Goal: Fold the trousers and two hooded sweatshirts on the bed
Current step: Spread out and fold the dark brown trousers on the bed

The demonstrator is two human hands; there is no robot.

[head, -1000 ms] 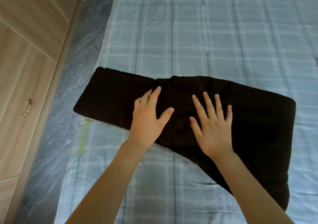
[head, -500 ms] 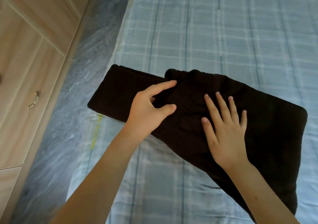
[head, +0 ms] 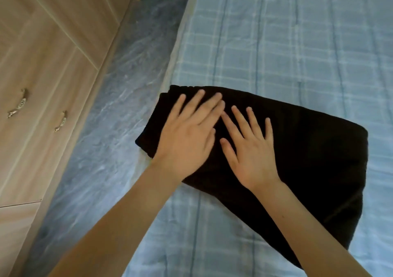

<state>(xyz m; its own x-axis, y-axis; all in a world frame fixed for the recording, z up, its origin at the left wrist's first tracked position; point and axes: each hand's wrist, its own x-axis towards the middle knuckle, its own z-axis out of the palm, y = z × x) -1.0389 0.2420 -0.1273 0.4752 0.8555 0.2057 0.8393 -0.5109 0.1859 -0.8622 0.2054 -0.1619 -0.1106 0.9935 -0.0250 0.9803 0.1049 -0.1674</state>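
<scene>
1. The left hand [head: 187, 136] lies palm down on the left end of the trousers [head: 308, 149], fingers straight and slightly spread, gripping nothing.
2. The right hand [head: 251, 149] lies flat just beside it, fingers straight and fanned, pressing on the cloth and holding nothing. The left fingertips come very close to the right forefinger; whether they touch cannot be told.
3. The trousers are black and folded into a long band that runs slantwise from far left to near right across the bed [head: 297, 42]. A gathered waistband shows at the far left end, just beyond the left fingertips. The right forearm crosses the near part of the band and hides some of it.
4. The left corner of the trousers reaches the bed's left edge and seems to stick a little past it, above the floor [head: 119, 98].
5. The blue checked sheet runs on beyond the trousers on the far side and to the right, and shows again on the near side between the forearms.
6. The floor is a narrow, glossy blue-grey strip between the bed and a wooden wardrobe [head: 46, 49], whose two metal handles [head: 18, 104] sit low on its doors, well apart from the hands.
</scene>
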